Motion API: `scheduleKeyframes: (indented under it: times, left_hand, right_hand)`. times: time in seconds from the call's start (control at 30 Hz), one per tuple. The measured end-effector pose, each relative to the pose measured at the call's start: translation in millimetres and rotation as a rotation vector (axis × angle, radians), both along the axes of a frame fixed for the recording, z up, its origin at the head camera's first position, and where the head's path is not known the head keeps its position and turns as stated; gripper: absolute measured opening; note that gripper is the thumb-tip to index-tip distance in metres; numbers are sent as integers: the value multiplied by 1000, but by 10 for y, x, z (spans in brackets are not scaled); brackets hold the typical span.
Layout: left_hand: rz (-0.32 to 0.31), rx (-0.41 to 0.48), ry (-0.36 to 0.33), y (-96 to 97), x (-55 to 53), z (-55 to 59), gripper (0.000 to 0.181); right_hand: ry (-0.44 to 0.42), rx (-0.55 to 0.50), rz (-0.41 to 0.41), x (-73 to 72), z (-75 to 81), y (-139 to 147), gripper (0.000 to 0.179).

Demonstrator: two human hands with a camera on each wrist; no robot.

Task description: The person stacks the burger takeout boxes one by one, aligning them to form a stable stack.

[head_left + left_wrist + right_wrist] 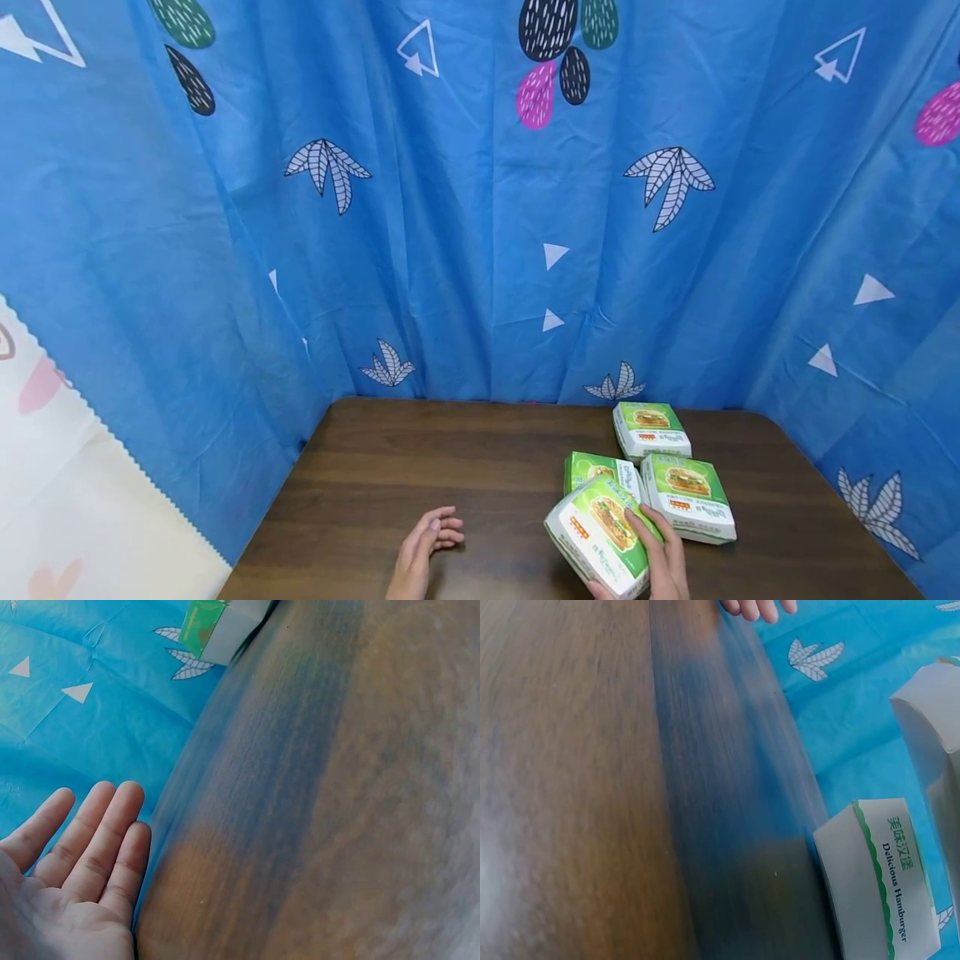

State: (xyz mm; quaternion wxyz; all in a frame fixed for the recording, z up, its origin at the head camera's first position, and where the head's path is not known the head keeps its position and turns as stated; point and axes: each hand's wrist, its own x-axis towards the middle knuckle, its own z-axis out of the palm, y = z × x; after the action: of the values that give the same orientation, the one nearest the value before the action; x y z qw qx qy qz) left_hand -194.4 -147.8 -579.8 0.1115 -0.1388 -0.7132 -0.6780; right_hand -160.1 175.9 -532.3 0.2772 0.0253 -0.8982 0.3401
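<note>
In the head view my right hand (663, 552) grips a green and white hamburger box (592, 537) by its right side, fingers across the printed lid. The box is tilted and overlaps another hamburger box (581, 468) behind it. At the right edge of the right wrist view, the white side of the held box (930, 724) shows. My left hand (426, 546) is to the left over the table, holding nothing. Its fingers are extended and the palm (67, 915) faces the camera in the left wrist view.
Two more hamburger boxes lie at the right of the brown wooden table (465, 450): one box (688, 496) beside the held one, another box (651, 429) near the back edge. A blue patterned curtain (480, 208) hangs behind the table and along its sides.
</note>
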Motion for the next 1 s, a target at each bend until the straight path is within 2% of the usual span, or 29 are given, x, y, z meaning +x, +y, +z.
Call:
scheduleKeyframes:
  times: [0.17, 0.47, 0.7, 1.0]
  left_hand:
    - [11, 4, 1, 4, 3, 22, 38]
    - [3, 9, 0, 8, 10, 42, 38]
    - [-1, -4, 16, 1, -9, 16, 39]
    - [-2, 8, -23, -7, -18, 10, 39]
  right_hand:
    - [-25, 0, 9, -3, 21, -19, 106]
    - [-132, 19, -39, 5, 115, -84, 106]
    - [-94, -12, -22, -40, 92, -104, 106]
    - [-100, -15, -6, -67, 108, -116, 106]
